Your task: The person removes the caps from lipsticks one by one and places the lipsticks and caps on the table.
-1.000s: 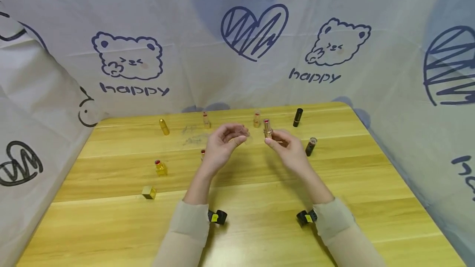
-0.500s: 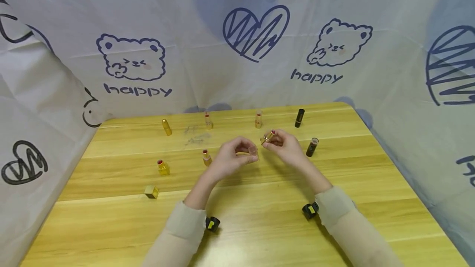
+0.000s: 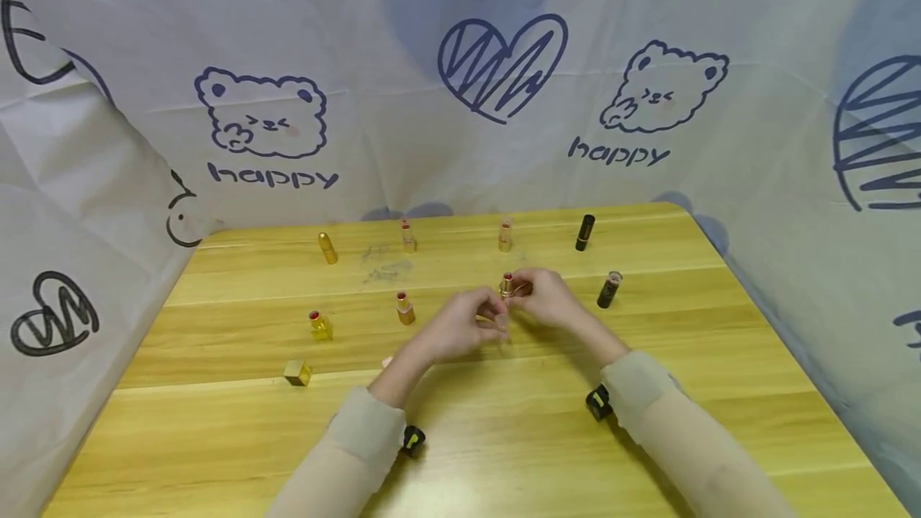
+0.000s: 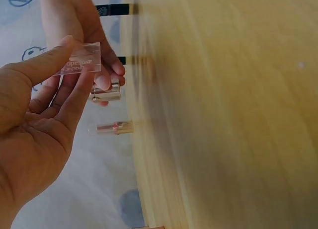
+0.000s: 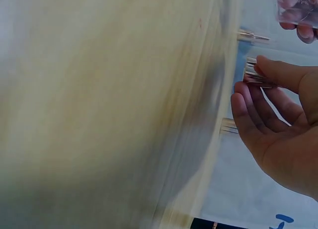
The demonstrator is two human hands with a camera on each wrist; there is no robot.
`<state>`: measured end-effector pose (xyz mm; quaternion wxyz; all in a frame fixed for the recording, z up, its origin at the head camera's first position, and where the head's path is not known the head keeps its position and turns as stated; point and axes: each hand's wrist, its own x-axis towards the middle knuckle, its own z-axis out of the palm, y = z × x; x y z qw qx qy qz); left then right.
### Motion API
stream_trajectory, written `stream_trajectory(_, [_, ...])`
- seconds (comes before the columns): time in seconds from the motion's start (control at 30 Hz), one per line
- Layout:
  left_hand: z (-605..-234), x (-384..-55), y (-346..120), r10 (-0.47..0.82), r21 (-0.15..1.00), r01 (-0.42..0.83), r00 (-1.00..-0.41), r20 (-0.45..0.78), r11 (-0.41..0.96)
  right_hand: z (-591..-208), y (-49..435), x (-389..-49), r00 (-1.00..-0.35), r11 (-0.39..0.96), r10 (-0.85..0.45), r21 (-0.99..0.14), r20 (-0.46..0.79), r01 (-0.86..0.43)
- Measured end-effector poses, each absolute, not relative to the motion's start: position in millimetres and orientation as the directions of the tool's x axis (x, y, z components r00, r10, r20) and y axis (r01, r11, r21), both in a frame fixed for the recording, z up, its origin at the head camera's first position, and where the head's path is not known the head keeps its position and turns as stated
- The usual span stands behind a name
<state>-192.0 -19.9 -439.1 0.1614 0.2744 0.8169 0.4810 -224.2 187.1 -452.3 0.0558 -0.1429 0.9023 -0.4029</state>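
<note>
Just over the middle of the table, my right hand pinches a gold lipstick by its side, red tip up and uncapped. Its base appears slightly above the wood in the right wrist view. My left hand holds a clear square cap with faint lettering between thumb and fingers. The cap is close to the lipstick but apart from it. In the left wrist view the right hand's fingers partly cover the lipstick's gold base.
Left: an uncapped gold lipstick, a gold square cap, another uncapped lipstick. Back: a gold bullet-shaped tube, clear-capped lipsticks, a black tube. Right: a dark tube. A small pale object shows beside the left forearm.
The right hand has brought the lipstick down and nearer, from tilted back to upright. The left hand has moved right and nearer with the clear cap, uncovering the lipstick behind it.
</note>
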Motion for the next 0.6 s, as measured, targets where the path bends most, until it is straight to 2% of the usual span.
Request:
stream_trajectory(0.2, [-442.7,-191.3,-16.2,0.645,0.859,0.312,-0.764,-0.028,0.406,-453.2,183.4,-227.8,-0.944,0.681,-0.328,-0.699,-0.022,-0.22])
stream_trajectory(0.6, [-445.0,-189.5,-10.7,0.682,0.821,0.352,-0.729,-0.062,0.45,-457.9,180.8,-232.0,-0.933,0.687,-0.361,-0.678,-0.006,-0.262])
